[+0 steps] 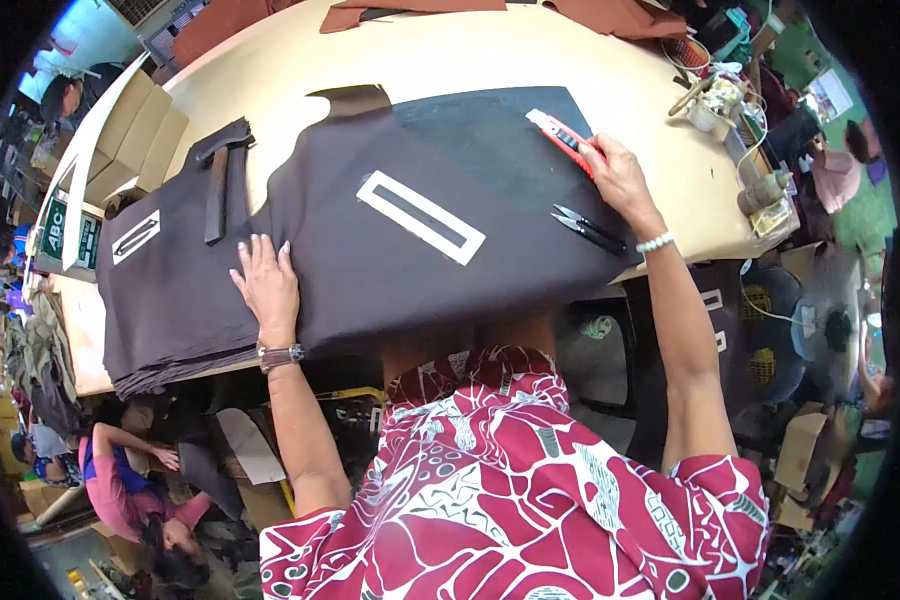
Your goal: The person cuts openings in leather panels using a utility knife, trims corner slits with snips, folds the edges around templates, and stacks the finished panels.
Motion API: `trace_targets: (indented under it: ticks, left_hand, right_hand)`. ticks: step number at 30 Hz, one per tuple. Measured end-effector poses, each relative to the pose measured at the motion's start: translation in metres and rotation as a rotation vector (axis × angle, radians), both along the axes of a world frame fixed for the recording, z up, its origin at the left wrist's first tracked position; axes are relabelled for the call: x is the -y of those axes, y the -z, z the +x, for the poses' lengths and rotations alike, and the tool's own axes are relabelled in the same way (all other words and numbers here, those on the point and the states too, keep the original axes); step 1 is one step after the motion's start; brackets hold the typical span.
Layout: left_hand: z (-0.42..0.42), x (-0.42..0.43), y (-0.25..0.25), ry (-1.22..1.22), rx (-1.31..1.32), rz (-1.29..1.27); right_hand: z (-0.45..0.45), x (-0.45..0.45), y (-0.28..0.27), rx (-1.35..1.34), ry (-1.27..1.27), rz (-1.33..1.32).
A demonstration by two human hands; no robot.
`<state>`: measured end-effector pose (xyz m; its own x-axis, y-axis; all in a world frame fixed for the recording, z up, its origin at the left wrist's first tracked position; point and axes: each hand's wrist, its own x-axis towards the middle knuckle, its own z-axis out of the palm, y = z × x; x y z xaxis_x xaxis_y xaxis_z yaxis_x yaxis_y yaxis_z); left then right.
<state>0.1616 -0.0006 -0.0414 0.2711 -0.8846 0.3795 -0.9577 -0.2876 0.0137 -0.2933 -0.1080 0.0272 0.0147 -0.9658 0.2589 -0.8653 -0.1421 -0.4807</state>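
My left hand lies flat with its fingers spread on the dark brown sheet material. My right hand holds a red and white box cutter above the dark cutting mat. A white rectangular frame template rests on the dark sheet between my hands. Small black snips lie just below my right hand. A hammer sits up and left of my left hand, on a stack of dark pieces. Another white template lies on that stack at the left.
Cardboard boxes and a green ABC box stand at the table's left end. Reddish-brown material lies along the far edge. A machine and a container stand at the right. A person is at lower left.
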Motion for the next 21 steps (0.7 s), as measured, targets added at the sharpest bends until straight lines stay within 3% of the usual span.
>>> trace_targets:
  ticks: [2,5,7,8,9,10,11,12,13,14,15,18,21]
  left_hand:
    - [0.005,0.003,-0.001,0.093,-0.029,-0.063]
    - [-0.002,0.014,-0.032,-0.013,-0.400,-0.118]
    - [0.004,0.020,-0.043,0.154,-0.522,-0.342]
    - [0.020,0.028,-0.034,0.233,-0.689,-0.416]
    - [0.028,0.036,-0.031,0.215,-1.094,-0.405]
    - [0.036,0.043,-0.037,0.078,-1.079,-0.249]
    - [0.039,0.047,-0.044,0.295,-1.497,-0.153]
    - [0.040,0.054,-0.045,0.258,-1.693,-0.077]
    - [0.032,0.059,-0.039,0.414,-1.431,-0.236]
    - [0.034,0.056,-0.038,0.352,-1.494,-0.024]
    - [0.007,0.041,-0.068,0.279,-1.534,0.189]
    - [-0.016,0.029,-0.090,0.145,-1.177,0.381]
    - [-0.017,0.033,-0.071,0.260,-1.481,0.128]
  right_hand:
    - [0.003,0.010,0.015,-0.033,0.019,-0.081]
    - [0.007,0.016,0.027,-0.145,0.027,-0.321]
    - [0.013,-0.006,0.012,-0.191,0.040,-0.493]
    - [0.017,-0.024,-0.002,-0.072,0.031,-0.397]
    - [0.021,-0.044,-0.012,0.047,0.027,-0.305]
    - [0.022,-0.061,-0.013,0.062,0.008,-0.299]
    - [0.022,-0.077,-0.013,0.079,-0.018,-0.291]
    - [0.019,-0.088,-0.002,-0.030,0.002,-0.268]
    - [0.019,-0.095,0.005,-0.133,0.013,-0.237]
    - [0.018,-0.101,0.005,-0.058,0.013,-0.164]
    - [0.016,-0.104,0.003,0.025,0.006,-0.091]
    - [0.010,-0.100,-0.003,0.107,-0.038,0.080]
    - [0.014,-0.092,0.000,0.120,-0.067,0.017]
